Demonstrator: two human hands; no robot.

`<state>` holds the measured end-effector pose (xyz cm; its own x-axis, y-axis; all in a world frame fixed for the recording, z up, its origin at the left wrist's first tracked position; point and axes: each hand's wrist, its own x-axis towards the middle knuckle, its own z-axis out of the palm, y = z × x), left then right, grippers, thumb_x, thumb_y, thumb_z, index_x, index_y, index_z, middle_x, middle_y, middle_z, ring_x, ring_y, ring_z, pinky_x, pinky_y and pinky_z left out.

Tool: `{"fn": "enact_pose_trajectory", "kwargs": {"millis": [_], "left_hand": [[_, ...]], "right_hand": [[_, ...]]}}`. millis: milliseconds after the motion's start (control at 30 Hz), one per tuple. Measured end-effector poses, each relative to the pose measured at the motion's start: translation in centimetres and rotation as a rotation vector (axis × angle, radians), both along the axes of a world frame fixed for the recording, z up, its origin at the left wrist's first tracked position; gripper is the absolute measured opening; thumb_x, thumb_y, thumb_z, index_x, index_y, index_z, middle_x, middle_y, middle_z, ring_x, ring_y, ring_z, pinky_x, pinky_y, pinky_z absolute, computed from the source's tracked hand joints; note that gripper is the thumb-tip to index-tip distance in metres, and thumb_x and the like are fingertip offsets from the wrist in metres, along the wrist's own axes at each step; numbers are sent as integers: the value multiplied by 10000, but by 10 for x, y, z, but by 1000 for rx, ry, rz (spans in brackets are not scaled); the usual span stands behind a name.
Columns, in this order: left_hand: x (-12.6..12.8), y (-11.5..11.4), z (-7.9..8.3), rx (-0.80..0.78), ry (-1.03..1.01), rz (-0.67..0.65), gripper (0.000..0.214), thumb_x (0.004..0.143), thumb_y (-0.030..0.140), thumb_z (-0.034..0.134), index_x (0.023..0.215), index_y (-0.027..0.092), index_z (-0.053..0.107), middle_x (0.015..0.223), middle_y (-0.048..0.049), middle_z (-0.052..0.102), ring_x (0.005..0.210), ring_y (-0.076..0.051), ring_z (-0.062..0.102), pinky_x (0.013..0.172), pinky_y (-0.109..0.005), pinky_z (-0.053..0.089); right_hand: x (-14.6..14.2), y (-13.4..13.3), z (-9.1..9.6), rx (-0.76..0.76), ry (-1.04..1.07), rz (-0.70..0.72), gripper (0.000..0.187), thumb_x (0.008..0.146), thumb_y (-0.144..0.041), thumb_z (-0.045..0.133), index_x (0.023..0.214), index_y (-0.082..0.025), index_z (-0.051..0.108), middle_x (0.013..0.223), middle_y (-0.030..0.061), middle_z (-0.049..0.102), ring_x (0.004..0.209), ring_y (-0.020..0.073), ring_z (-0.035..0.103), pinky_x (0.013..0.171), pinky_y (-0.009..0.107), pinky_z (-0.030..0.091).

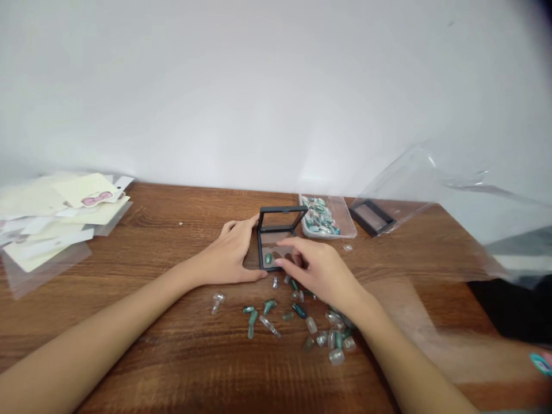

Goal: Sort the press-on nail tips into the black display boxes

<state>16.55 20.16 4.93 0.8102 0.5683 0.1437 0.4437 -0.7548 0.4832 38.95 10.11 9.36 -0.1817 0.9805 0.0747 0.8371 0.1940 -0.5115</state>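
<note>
A black-framed display box [269, 238] stands open on the wooden table [172, 241], its transparent lid raised on a hinge at the back. My left hand [228, 253] cups the box's left side. My right hand [319, 273] hovers over the box's base with its fingers apart, partly hiding it. Under those fingers, one teal press-on nail [268, 259] lies inside the box. Several loose teal and transparent press-on nails [269, 306] are scattered just in front of the box and beneath my right wrist.
Behind the box, a transparent plastic tray [345, 227] holds many more nails. To its right lie a second black-framed box [371, 218] and a crumpled transparent plastic bag [401, 178]. A pile of printed cards and plastic sleeves [56, 213] sits at the far left.
</note>
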Motion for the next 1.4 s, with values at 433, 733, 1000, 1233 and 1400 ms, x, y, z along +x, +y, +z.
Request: {"fn": "enact_pose_trajectory", "kwargs": {"millis": [433,733,1000,1233,1400], "left_hand": [[2,1,3,6,49,93,1212,766,584,709,1594,188,-83,1604,-227,286,1424,-434,361,1183,-619,235],[1,1,3,5,9,62,1175,769,576,713,1603,197,-23,1604,-215,304,1441,-432,344,1189,-624,218],[2,0,5,20,54,63,1191,785,585,699,1593,168,-71,1616,-247,264,1463,-411,327,1199,-610,221],[1,1,2,34,20,46,1184,781,588,704,1601,202,-60,1637,-224,244,1470,-421,321,1204,-618,208],[2,0,4,26,-2,46,1184,778,567,710,1603,208,-61,1629,-222,263,1456,-424,343,1198,-626,213]], "right_hand": [[42,-18,27,-403,-208,-8,97,837,-266,696,928,-256,663,715,-34,671,641,152,586,582,259,324],[45,-15,24,-399,-239,-44,33,831,-236,716,825,-243,684,736,-12,692,647,158,605,574,258,352],[45,-15,23,-374,-144,17,125,882,-204,680,992,-239,632,752,-36,668,685,146,597,612,246,360],[42,-14,27,-361,-141,26,76,886,-158,634,858,-225,611,698,-35,656,639,140,584,591,251,352],[40,-10,27,-176,-138,-7,55,927,-182,598,899,-225,616,826,-3,699,742,164,630,656,263,415]]}}
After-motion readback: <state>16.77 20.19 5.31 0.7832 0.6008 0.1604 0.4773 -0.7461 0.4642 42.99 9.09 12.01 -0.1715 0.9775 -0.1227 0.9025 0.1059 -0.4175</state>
